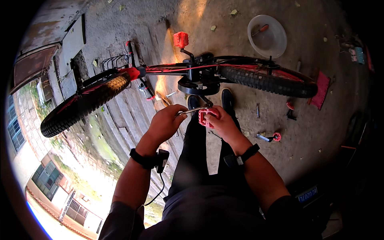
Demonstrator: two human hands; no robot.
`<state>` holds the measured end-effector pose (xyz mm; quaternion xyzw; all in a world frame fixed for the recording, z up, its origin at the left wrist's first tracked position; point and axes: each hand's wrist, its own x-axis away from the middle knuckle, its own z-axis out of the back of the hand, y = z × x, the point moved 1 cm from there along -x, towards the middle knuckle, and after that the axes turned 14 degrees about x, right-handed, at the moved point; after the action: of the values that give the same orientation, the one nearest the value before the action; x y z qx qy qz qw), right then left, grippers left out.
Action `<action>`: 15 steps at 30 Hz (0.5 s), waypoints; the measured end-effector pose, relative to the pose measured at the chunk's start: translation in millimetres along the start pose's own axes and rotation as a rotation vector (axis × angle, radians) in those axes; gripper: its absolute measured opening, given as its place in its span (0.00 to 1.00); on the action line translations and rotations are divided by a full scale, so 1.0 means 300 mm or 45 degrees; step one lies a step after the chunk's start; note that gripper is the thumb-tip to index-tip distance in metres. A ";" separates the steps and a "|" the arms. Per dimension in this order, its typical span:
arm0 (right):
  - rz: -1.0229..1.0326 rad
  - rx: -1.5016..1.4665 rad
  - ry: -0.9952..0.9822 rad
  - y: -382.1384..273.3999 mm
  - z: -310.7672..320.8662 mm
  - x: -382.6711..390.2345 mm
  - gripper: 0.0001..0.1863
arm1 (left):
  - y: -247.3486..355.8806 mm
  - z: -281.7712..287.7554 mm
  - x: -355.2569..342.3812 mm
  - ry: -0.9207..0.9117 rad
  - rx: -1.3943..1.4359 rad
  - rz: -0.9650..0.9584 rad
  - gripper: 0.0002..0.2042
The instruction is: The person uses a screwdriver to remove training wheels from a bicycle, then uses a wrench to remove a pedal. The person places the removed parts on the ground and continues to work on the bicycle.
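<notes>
My left hand (165, 121) is closed round a slim metal wrench (194, 109), whose far end meets the joint between the pedal and the crank arm (206, 101). My right hand (226, 125) grips the red bicycle pedal (203, 119) on the near side, thumb and fingers on its body. Both hands are close together in front of my legs. The bicycle (168, 69) stretches across the view, with a knobby tyre (96, 93) at the left and another tyre (276, 83) at the right. A second red pedal (181, 39) sticks out on the far side.
A translucent tub (277, 42) holding an orange-handled tool (261, 30) stands at the far right. Past the right tyre lies a pinkish-red panel (321, 90). On the concrete floor are a small wrench (258, 111) and a tool with a red round part (276, 137). Planks (120, 116) cover the ground at left.
</notes>
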<state>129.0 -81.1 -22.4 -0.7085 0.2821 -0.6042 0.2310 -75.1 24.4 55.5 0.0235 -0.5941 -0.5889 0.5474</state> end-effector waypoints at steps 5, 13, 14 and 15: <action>-0.045 0.032 -0.019 -0.009 0.003 -0.004 0.16 | -0.056 -0.030 -0.064 -0.035 -0.299 -0.184 0.09; -0.147 -0.015 -0.104 -0.053 -0.055 -0.024 0.16 | -0.171 -0.026 -0.116 0.102 -0.481 -0.180 0.12; -0.153 -0.013 -0.093 -0.060 -0.068 -0.024 0.16 | -0.186 -0.022 -0.120 0.128 -0.472 -0.195 0.14; -0.169 -0.062 -0.107 -0.058 -0.077 -0.025 0.18 | -0.199 -0.020 -0.124 0.154 -0.463 -0.208 0.15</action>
<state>107.4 -63.0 -12.5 -0.7557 0.2392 -0.5810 0.1847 -93.1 27.2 -12.8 0.0078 -0.4399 -0.7266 0.5277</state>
